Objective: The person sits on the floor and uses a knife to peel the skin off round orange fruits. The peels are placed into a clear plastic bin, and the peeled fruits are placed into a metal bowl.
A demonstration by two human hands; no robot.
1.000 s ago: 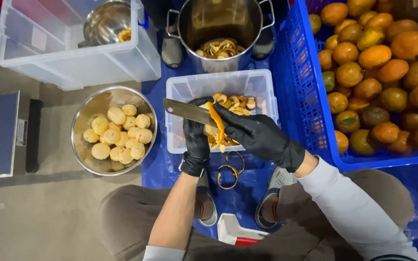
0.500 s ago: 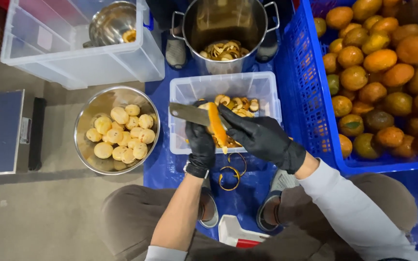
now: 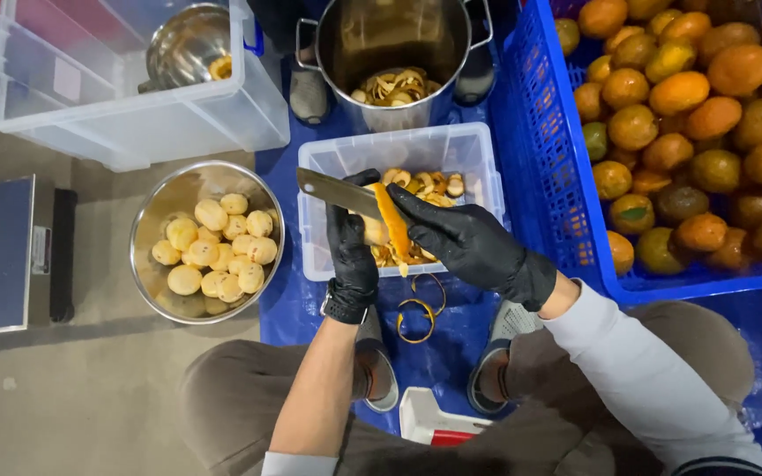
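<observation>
Over blue tarp (image 3: 293,308), gloved hands (image 3: 416,238) clamp knife (image 3: 337,192) and orange (image 3: 385,225) (half-peeled).

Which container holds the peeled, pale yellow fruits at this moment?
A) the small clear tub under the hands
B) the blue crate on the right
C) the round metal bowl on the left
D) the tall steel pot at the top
C: the peeled fruits lie heaped in the round metal bowl; the blue crate holds unpeeled orange ones, the steel pot only peel.
</observation>
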